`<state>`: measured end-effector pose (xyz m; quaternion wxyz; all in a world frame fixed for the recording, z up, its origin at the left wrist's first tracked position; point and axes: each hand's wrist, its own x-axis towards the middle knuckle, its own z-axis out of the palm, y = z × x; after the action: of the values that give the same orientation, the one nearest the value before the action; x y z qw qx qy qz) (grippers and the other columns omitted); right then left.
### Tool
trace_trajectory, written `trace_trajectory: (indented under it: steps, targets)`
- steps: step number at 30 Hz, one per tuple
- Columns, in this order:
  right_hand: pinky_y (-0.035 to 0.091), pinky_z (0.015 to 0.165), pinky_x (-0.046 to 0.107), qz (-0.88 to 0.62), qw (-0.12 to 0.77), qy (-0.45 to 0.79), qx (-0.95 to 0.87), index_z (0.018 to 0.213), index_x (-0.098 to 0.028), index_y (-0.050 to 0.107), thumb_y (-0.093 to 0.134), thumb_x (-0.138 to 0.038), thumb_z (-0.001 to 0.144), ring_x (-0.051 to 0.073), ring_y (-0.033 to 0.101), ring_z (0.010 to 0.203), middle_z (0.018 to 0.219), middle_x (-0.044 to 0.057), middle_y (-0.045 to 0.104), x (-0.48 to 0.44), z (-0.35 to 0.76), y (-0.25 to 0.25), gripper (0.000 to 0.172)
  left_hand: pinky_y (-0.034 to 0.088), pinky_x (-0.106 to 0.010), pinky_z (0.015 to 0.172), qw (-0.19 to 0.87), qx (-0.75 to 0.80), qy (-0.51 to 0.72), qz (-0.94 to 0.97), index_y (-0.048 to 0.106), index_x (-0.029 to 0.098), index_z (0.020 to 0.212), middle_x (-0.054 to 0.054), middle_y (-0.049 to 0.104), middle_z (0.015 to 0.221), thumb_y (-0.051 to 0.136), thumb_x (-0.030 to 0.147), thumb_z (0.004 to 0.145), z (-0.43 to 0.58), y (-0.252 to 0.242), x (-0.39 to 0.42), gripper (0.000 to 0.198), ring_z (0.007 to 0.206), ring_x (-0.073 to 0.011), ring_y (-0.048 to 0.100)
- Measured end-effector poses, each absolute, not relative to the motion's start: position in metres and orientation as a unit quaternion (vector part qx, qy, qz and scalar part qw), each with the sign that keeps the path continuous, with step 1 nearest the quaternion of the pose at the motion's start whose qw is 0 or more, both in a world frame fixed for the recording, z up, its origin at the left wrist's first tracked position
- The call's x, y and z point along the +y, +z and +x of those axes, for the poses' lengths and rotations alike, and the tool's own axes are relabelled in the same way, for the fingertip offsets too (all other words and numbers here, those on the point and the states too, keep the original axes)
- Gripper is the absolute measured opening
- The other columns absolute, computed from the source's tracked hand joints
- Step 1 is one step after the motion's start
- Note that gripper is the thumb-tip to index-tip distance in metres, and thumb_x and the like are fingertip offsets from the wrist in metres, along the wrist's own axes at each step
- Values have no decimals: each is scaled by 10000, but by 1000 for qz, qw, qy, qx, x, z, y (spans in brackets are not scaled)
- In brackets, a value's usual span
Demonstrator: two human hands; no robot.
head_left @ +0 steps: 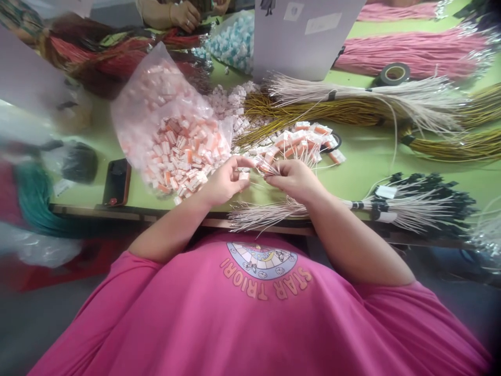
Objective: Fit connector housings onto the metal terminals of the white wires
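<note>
My left hand (224,183) is closed in a pinch, with a small white plastic connector (243,176) at its fingertips. Close beside it, my right hand (296,179) grips several thin white wires (270,168), their ends pointing toward the left hand. Just beyond both hands lies a heap of white and orange connectors (297,138) with wires attached. Left of the hands, loose white and orange connectors (182,151) spill from a clear plastic bag (146,99). A bundle of white wires (270,211) passes under my right forearm along the table's front edge.
A phone (116,181) lies at the left near the table edge (172,214). Behind are yellow-brown wires (344,112), another white wire bundle (352,93), a black tape roll (394,73) and pink wires (410,52). A grey-lilac panel (301,47) stands at the back; another person's hand (185,16) is beyond.
</note>
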<state>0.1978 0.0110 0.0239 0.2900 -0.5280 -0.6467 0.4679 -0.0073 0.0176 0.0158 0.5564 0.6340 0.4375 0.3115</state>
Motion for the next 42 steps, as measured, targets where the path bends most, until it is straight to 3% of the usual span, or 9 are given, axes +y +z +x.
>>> trace_trajectory:
  steps: [8, 14, 21, 25, 30, 35, 42]
  targets:
    - [263, 525, 259, -541, 272, 392, -693, 529, -176, 427, 568, -259, 681, 83, 348, 543, 532, -47, 359, 10, 193, 21, 224, 520, -232, 620, 673, 430, 302, 521, 590, 157, 934, -21, 631, 809, 773, 329, 656, 1, -1, 21, 375, 681, -102, 609]
    - [257, 523, 260, -542, 270, 381, -699, 533, -181, 408, 547, -255, 696, 82, 331, 535, 522, -47, 341, 9, 191, 16, 226, 531, -247, 613, 658, 439, 303, 532, 620, 149, 902, -15, 642, 768, 788, 325, 628, 5, 1, 19, 367, 664, -109, 615]
    - [248, 537, 258, -553, 255, 317, -727, 543, -187, 390, 498, -198, 695, 81, 303, 524, 519, -46, 331, 6, 187, 16, 187, 484, -235, 543, 551, 485, 317, 601, 665, 151, 898, -7, 631, 686, 755, 280, 659, 6, 3, 14, 286, 559, -92, 571]
    - [248, 539, 260, -559, 244, 288, -738, 546, -188, 413, 509, -191, 689, 89, 303, 531, 524, -36, 364, 4, 185, 14, 172, 486, -234, 534, 571, 487, 300, 590, 658, 144, 813, -6, 625, 646, 729, 274, 679, 8, 9, 12, 200, 549, -92, 563]
    - [258, 536, 261, -561, 246, 308, -728, 570, -181, 468, 530, -222, 711, 92, 336, 533, 526, -33, 390, 6, 186, 12, 160, 472, -210, 512, 547, 474, 303, 619, 648, 142, 785, -5, 618, 635, 722, 296, 691, 11, 7, 12, 194, 552, -88, 557]
    - [246, 520, 268, -562, 252, 367, -697, 522, -183, 421, 527, -255, 738, 87, 311, 521, 498, -43, 342, 8, 188, 18, 251, 480, -212, 515, 545, 499, 330, 587, 632, 141, 785, -3, 619, 632, 733, 318, 678, 12, 4, 12, 230, 545, -85, 553]
    - [276, 532, 257, -554, 273, 396, -679, 564, -162, 506, 528, -233, 718, 89, 345, 556, 543, -39, 358, 6, 188, 20, 171, 493, -228, 528, 585, 481, 315, 572, 635, 145, 774, -15, 635, 659, 750, 357, 658, 16, 6, 11, 267, 560, -91, 566]
